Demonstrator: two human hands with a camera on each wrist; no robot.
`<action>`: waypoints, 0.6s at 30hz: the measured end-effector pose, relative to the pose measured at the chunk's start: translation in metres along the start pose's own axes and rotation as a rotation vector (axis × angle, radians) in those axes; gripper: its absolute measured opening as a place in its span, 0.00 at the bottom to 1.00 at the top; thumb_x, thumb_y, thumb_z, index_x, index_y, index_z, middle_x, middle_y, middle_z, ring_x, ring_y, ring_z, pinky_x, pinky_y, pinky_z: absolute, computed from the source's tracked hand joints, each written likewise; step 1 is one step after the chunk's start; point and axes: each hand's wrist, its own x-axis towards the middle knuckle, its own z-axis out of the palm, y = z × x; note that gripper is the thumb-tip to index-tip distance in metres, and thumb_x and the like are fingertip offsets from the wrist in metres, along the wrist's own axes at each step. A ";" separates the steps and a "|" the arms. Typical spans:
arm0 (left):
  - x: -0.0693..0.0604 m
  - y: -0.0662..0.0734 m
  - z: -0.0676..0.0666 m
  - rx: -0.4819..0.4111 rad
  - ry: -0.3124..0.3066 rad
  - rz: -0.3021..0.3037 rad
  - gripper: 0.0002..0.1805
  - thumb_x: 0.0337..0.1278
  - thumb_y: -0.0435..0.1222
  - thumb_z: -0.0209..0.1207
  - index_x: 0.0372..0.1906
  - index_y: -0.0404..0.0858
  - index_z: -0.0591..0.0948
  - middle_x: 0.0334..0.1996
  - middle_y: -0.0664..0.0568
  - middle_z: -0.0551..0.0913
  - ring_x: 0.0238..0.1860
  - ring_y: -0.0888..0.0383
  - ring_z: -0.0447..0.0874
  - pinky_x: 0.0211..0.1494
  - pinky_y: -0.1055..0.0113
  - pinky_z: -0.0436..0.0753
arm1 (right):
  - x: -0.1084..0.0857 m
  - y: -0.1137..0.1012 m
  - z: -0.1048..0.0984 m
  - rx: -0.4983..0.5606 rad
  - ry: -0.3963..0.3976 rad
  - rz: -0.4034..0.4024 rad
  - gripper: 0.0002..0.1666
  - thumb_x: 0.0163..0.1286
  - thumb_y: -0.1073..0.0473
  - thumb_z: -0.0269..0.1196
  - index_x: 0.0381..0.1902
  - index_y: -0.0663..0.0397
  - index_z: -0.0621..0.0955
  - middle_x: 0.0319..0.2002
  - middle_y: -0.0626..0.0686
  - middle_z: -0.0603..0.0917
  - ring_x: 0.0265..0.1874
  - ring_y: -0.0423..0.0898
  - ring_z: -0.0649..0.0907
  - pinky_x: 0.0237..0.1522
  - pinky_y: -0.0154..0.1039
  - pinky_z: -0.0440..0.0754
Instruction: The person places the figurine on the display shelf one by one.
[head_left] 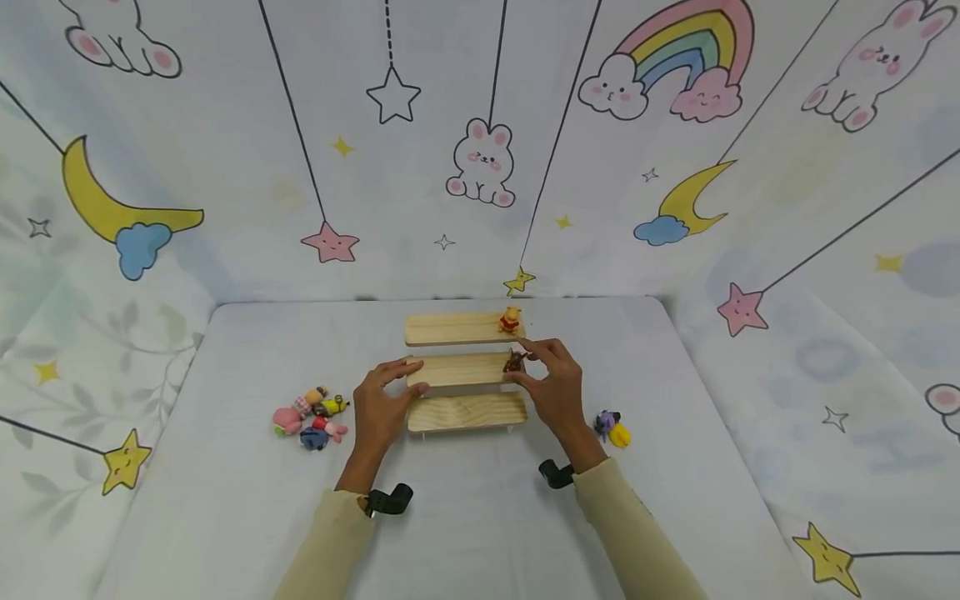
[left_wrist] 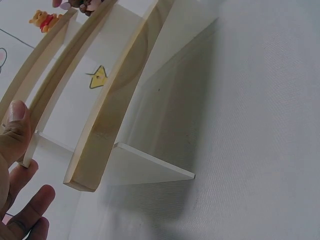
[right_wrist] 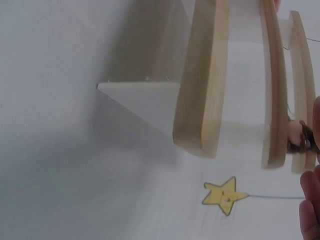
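A three-tier display shelf (head_left: 465, 371) of pale wooden boards on white supports stands at the middle of the table. My left hand (head_left: 381, 410) grips the left end of its middle board, thumb in front and fingers behind. At that board's right end, my right hand (head_left: 557, 385) pinches a small dark-brown figurine (head_left: 513, 362) between thumb and fingers; its details are partly hidden. A Winnie the Pooh figurine (head_left: 510, 320) in a red shirt is on the right end of the top board. The lowest board (head_left: 467, 412) carries no figurine.
Several small figurines lie left of the shelf, among them a pink one (head_left: 287, 420) and a dark-blue one (head_left: 313, 438). On the right lie a purple figurine (head_left: 604, 423) and a yellow piece (head_left: 620, 436). A patterned cloth wall (head_left: 420, 250) rises behind the table.
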 end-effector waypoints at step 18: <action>0.000 -0.001 0.000 0.010 0.004 0.005 0.22 0.54 0.44 0.78 0.57 0.51 0.91 0.62 0.50 0.87 0.65 0.48 0.83 0.74 0.44 0.76 | -0.035 0.035 -0.070 -0.087 0.107 0.243 0.42 0.46 0.58 0.87 0.63 0.46 0.87 0.48 0.56 0.89 0.47 0.53 0.88 0.52 0.33 0.79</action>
